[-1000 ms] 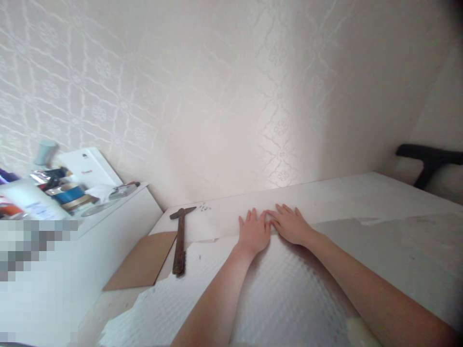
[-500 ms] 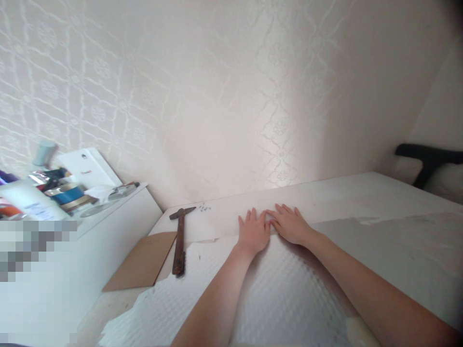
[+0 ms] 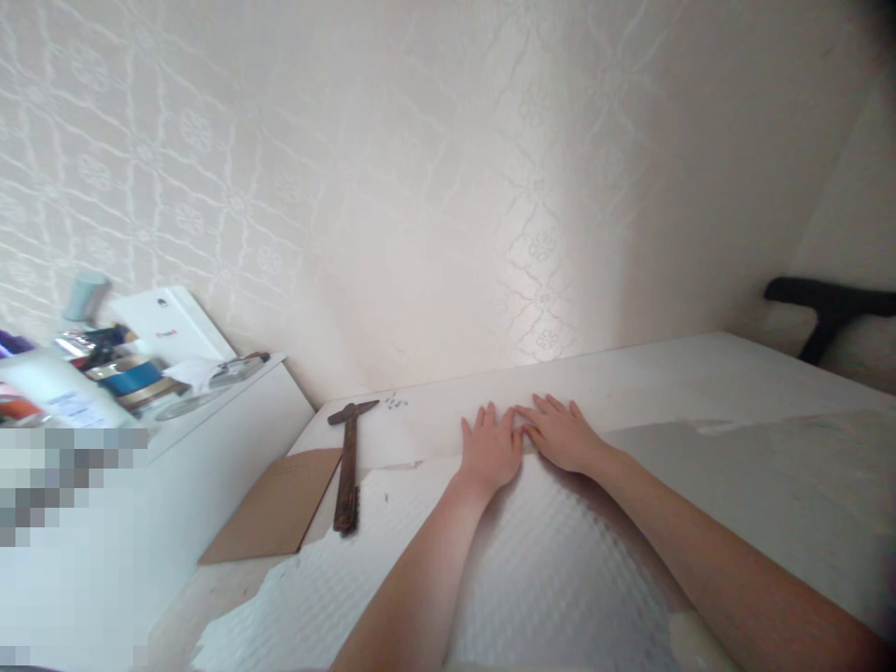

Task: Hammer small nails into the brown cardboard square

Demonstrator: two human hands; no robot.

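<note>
My left hand (image 3: 490, 451) lies flat on the white tabletop (image 3: 651, 378), fingers spread and pointing toward the wall. Beside it, my right hand (image 3: 562, 437) rests the same way, fingers apart; the two hands meet at their thumbs and index fingers. Neither holds anything. Under my wrists and forearms spreads a sheet of bubble wrap (image 3: 553, 569). To the left of my hands lies a hammer (image 3: 346, 471) with a dark metal head and a worn wooden handle. Several small nail-like bits (image 3: 396, 401) are scattered just beyond its head.
A brown notebook or board (image 3: 273, 509) lies left of the hammer. On a white cabinet (image 3: 231, 448) at the left stand a white box (image 3: 175, 327), blue tape (image 3: 133, 378) and other clutter. A black chair part (image 3: 830, 303) shows at right. The patterned wall (image 3: 420, 187) borders the table.
</note>
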